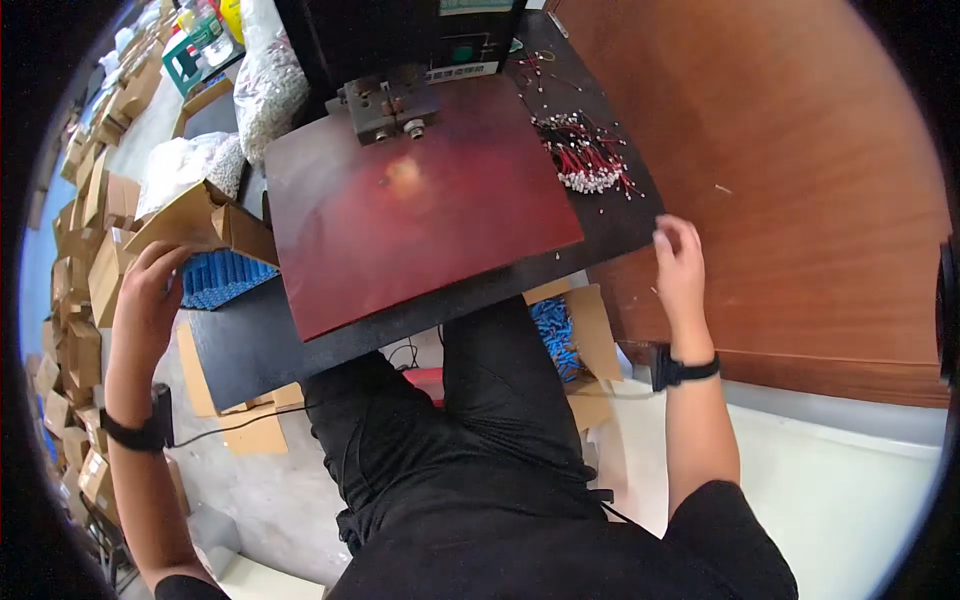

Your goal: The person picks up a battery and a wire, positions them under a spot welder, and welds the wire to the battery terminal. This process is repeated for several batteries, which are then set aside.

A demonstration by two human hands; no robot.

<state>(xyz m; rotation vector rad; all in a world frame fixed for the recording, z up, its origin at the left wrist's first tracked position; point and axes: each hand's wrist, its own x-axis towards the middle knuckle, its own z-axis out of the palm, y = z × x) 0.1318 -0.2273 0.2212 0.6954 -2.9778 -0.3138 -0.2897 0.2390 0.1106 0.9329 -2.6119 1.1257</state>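
At the left, my left hand [150, 290] is beside an open cardboard carton [250, 236] holding rows of blue cylinders [215, 277]. Its bent fingers meet the carton's flap, with a gap between them and the thumb; I see nothing held. My right hand [681, 258] is raised by the table's right edge, fingers loosely curled and thumb apart, with no object visible in it. Nearest to it lies a bunch of red and black wires [590, 165] with white connectors. Between the hands, a dark red board [420, 240] sits under a metal clamp block [385, 112].
A black machine [400, 40] stands at the back of the black table [240, 345]. Below its right side is a carton of loose blue cylinders [553, 335]. Bags of white pieces [190, 165] stand far left, near stacked boxes [75, 260]. A brown wooden panel [780, 180] borders the right.
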